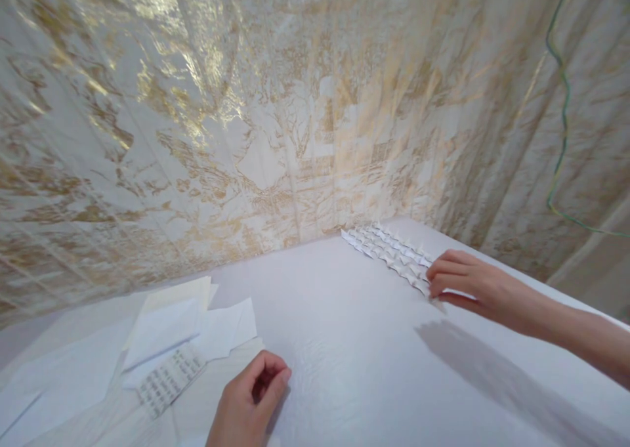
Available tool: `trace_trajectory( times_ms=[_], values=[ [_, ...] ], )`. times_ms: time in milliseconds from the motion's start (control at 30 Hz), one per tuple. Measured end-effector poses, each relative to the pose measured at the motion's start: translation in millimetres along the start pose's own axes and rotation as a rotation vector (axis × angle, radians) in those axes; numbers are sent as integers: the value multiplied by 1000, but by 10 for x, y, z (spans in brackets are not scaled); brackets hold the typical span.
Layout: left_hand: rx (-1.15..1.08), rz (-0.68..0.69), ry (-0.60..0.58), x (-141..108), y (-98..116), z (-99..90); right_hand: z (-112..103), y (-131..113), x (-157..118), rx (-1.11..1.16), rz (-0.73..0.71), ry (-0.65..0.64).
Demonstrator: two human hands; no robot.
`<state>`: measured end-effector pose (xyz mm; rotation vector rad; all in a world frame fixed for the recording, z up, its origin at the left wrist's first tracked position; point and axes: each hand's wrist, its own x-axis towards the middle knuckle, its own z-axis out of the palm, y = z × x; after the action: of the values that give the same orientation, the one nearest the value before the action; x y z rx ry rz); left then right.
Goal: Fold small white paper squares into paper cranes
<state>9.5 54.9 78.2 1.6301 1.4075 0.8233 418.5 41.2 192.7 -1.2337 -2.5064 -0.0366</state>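
Note:
Rows of small pointed folded paper pieces stand at the far right of the white table. Over the near end of these rows is my right hand, its fingertips pinched together on a small folded paper piece that shows just below them. My left hand rests low in the middle, beside the loose papers. Its fingers are curled, thumb against forefinger, and nothing shows between them. A printed slip and white paper sheets lie to its left.
The white table meets a gold-and-white patterned curtain along its back edge. More white sheets overlap at the left. A green cord hangs at the right, and the table's right edge runs behind my right forearm.

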Motion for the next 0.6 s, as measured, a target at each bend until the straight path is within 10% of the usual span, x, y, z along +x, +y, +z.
trace_trajectory(
  times_ms=[233, 600],
  values=[
    [0, 2, 50, -18, 53, 6, 14, 803, -881, -244, 237, 52],
    [-17, 6, 94, -35, 33, 27, 384, 914, -855, -273, 313, 87]
  ],
)
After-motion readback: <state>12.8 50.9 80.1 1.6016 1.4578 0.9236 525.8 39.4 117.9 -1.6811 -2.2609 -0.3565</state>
